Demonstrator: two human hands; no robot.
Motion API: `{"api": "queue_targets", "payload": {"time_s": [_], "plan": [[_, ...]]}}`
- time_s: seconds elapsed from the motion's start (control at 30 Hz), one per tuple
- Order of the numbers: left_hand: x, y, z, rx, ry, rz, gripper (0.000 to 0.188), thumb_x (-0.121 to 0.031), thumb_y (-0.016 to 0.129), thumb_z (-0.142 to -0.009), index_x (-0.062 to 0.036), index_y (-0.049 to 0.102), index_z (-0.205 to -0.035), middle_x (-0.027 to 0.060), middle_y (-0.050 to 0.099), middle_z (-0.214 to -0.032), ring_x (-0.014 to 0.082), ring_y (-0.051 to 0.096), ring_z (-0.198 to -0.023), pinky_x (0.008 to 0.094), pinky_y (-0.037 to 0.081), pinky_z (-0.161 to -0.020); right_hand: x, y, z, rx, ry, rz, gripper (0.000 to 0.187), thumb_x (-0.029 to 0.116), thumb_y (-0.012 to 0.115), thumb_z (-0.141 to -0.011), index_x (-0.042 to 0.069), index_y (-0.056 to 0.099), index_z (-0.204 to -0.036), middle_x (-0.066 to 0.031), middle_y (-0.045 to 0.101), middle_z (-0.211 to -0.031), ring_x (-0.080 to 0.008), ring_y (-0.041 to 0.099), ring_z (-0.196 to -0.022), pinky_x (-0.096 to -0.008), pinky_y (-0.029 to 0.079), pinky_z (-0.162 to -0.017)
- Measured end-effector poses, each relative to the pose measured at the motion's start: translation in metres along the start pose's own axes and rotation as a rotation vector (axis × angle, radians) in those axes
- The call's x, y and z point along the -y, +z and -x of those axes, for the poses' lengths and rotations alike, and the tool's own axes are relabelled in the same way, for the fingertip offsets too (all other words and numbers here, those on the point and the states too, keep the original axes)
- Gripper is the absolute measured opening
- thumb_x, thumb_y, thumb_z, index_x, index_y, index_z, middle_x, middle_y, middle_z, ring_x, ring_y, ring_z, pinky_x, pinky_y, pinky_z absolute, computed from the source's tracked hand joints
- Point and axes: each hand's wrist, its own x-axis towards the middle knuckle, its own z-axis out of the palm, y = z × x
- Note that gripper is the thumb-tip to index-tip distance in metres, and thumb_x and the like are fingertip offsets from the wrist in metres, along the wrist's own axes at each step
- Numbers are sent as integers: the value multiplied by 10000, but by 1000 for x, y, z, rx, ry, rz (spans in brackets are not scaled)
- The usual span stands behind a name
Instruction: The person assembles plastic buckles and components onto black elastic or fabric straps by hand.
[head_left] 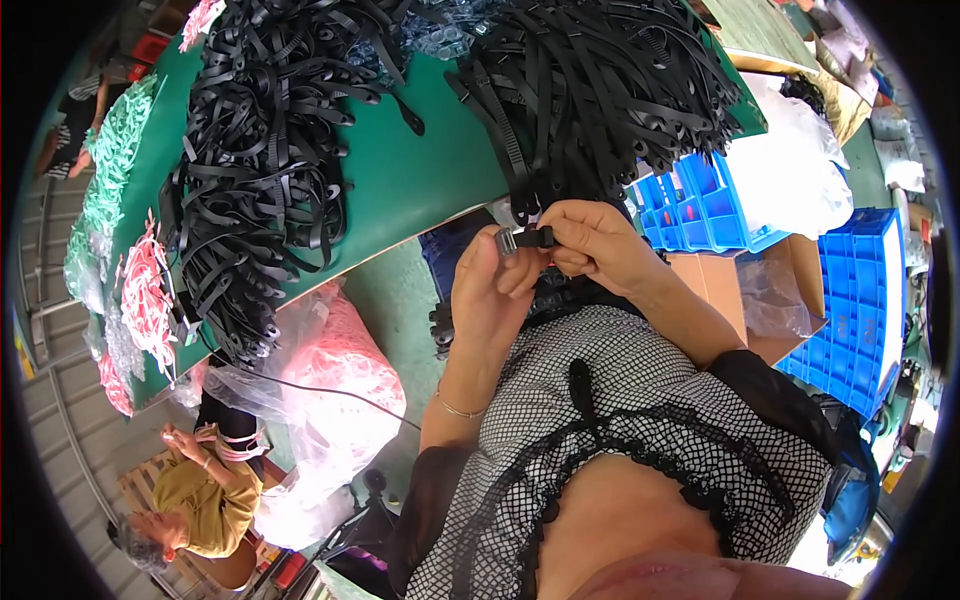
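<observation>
In front of my chest, my left hand pinches a small clear-grey plastic buckle between thumb and fingers. My right hand, fingers curled, grips a black strap whose end meets the buckle. Whether the strap passes through the buckle is too small to tell. Just beyond my hands, the near ends of a heap of black straps hang over the edge of the green table. A second heap of black straps covers the table's left part. Between the heaps, at the back, lies a pile of clear buckles.
Pink straps and green straps lie at the table's left end. A plastic bag of pink straps stands below. Blue crates and a cardboard box are at right. A co-worker sits at lower left.
</observation>
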Motion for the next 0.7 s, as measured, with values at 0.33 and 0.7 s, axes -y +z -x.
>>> {"api": "queue_targets", "payload": {"time_s": [0.33,0.7], "plan": [[6,-8,3,-5,-47,64,322,-336,451,-910,-60,450,-744,-16,381,-576,67,303,-507,215,269,-500,4,9,-1,-9,-2,214,199,144,425,-930,-16,534,-976,30,405,-617,-36,343,-525,-175,260,-455],[7,-7,3,-1,-51,139,361,-383,408,-920,-74,453,-739,-24,356,-531,89,314,-504,222,321,-578,6,7,0,-28,25,169,197,121,442,-918,-21,556,-994,39,405,-591,-31,346,-526,-169,257,-440]]}}
